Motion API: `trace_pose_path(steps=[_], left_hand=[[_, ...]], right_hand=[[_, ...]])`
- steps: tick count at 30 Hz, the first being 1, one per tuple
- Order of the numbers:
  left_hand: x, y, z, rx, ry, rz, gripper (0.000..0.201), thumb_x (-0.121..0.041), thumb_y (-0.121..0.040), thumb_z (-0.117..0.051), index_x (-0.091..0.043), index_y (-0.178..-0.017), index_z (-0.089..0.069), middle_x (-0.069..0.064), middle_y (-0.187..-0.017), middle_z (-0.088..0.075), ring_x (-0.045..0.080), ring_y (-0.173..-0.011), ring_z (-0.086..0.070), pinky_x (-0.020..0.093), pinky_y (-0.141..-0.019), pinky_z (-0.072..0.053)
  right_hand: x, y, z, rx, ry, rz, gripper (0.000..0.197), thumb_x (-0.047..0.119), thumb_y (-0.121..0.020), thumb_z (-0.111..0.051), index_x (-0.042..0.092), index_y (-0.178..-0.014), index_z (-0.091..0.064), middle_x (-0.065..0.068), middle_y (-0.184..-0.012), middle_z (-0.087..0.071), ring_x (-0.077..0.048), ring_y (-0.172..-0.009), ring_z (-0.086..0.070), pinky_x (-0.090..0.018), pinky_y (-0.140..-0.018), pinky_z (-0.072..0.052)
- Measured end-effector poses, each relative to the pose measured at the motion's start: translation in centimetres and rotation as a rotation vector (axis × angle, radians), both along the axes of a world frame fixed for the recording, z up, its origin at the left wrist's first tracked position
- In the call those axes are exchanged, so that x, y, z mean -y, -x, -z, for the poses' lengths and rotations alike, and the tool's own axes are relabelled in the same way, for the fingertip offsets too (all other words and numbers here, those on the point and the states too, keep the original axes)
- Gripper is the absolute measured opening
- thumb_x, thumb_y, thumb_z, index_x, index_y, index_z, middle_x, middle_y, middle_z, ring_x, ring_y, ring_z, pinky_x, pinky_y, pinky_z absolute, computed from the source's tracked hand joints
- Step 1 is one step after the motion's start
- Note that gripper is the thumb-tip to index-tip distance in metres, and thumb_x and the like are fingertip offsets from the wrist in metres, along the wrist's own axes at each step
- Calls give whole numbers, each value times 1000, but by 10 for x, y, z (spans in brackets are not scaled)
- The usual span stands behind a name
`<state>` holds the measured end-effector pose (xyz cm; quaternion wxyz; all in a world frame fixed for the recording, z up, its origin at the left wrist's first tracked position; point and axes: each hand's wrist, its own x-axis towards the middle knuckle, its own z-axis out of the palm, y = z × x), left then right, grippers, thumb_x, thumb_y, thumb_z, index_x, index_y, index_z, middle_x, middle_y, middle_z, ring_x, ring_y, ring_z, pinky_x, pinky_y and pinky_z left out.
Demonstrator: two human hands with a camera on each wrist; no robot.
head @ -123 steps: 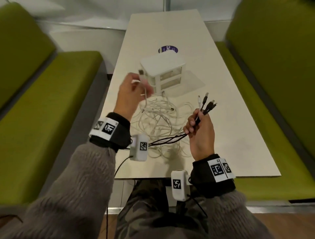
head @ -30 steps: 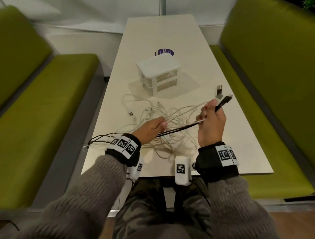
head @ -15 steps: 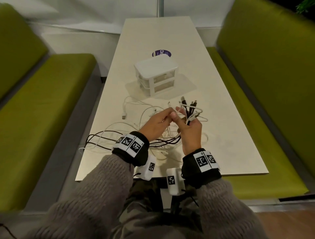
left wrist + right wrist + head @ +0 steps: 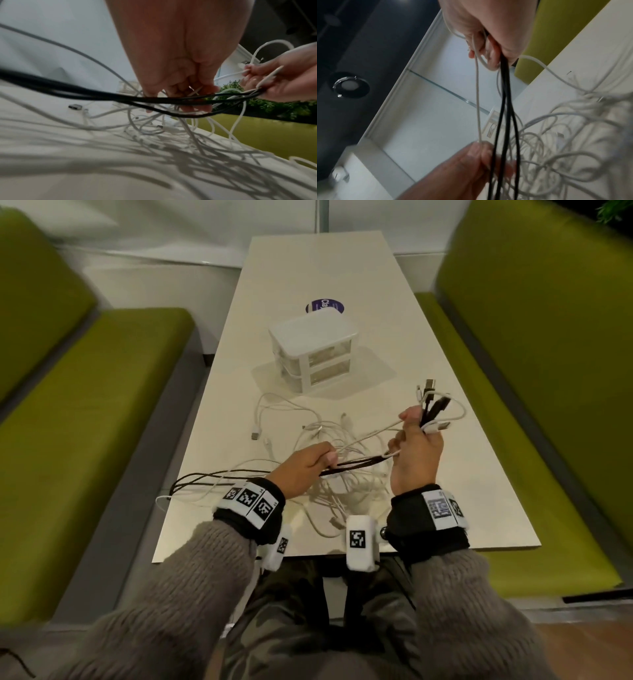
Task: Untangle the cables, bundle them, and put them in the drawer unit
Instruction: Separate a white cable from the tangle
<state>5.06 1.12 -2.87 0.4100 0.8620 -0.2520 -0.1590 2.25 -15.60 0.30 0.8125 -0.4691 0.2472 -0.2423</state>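
Note:
My right hand [image 4: 409, 436] is raised over the table's right side and grips a bunch of black and white cable ends [image 4: 433, 409], plugs sticking up. From it the black cables [image 4: 356, 465] and one white cable run left into my left hand [image 4: 325, 463], whose fingers curl round them. Past that hand the black cables [image 4: 205, 477] trail to the table's left edge. The right wrist view shows these black cables [image 4: 503, 108] stretched between both hands. A loose tangle of white cables [image 4: 342, 491] lies under the hands. The white drawer unit [image 4: 313, 350] stands behind, drawers shut.
The long pale table [image 4: 462, 491] has green benches [image 4: 85, 405] on both sides. A round purple sticker [image 4: 323, 304] lies behind the drawer unit. A loose white cable with a plug [image 4: 255, 434] lies to the unit's front left.
Half a second ago both hands met at the plug ends. Now the right hand has drawn up and right with the plugs, while the left has slid left along the cables.

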Motion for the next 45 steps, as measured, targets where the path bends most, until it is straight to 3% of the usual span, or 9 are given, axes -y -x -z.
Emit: trace_pose_path(steps=[8,11,14,17,19,25,36,40,45], left_hand=[[9,-15,-13,14,64,-52,24,-24,-101,-34,-12,-87,-49,0,-86,-56,15,-86,-50,19,-79,-36],[17,-14,-19,46,180,-59,23,-30,-99,-36,-21,-82,-48,-3,-80,-52,14,-80,-48,22,-77,-38],[25,-12,-28,74,171,-66,20,-35,-97,-39,-26,-83,-51,-7,-78,-55,18,-79,-50,29,-77,-40],[29,-13,-33,97,171,-88,22,-33,-98,-43,-18,-88,-57,-5,-82,-62,7,-80,-56,25,-76,-41],[29,-14,-35,103,177,-106,21,-31,-97,-47,-18,-87,-59,-13,-79,-61,-7,-74,-53,14,-70,-38],[28,-15,-33,147,193,-132,18,-26,-93,-55,-15,-81,-64,-7,-77,-64,5,-71,-53,19,-69,-40],[4,-12,0,-11,54,-51,27,-25,-101,-34,-19,-84,-53,-6,-91,-63,4,-85,-53,26,-84,-38],[2,-27,3,5,-52,-47,24,-24,-102,-32,-15,-96,-53,1,-102,-61,23,-102,-55,36,-92,-38],[-3,-33,12,-16,-87,-54,15,-14,-101,-32,-19,-97,-46,-3,-103,-59,23,-90,-54,22,-73,-37]], right_hand=[[-3,3,3,-51,133,-49,32,27,-103,-41,19,-73,-46,5,-59,-46,-3,-42,-34,-20,-44,-27],[-8,4,15,-127,339,-125,25,37,-98,-49,22,-79,-54,8,-68,-51,-6,-57,-43,-27,-58,-37],[-15,12,16,-115,447,-238,43,57,-84,-56,14,-91,-62,9,-74,-56,-7,-69,-50,-27,-71,-42],[-16,16,7,-66,466,-286,38,54,-77,-62,17,-88,-65,6,-76,-62,-4,-71,-57,-21,-71,-45],[-13,16,4,-68,482,-334,34,55,-73,-64,21,-79,-63,14,-60,-58,1,-58,-53,-19,-62,-42],[-13,14,17,-115,544,-329,24,28,-95,-58,16,-76,-66,21,-44,-52,2,-45,-47,-20,-56,-34],[8,10,-10,24,5,-171,27,24,-100,-50,16,-74,-52,7,-57,-43,-5,-42,-35,-20,-43,-34],[0,14,-2,25,-71,-97,27,28,-99,-50,16,-75,-52,6,-60,-43,-6,-48,-36,-19,-46,-33],[2,22,7,55,-163,38,32,28,-101,-46,16,-71,-46,9,-57,-42,-6,-44,-32,-21,-47,-32]])
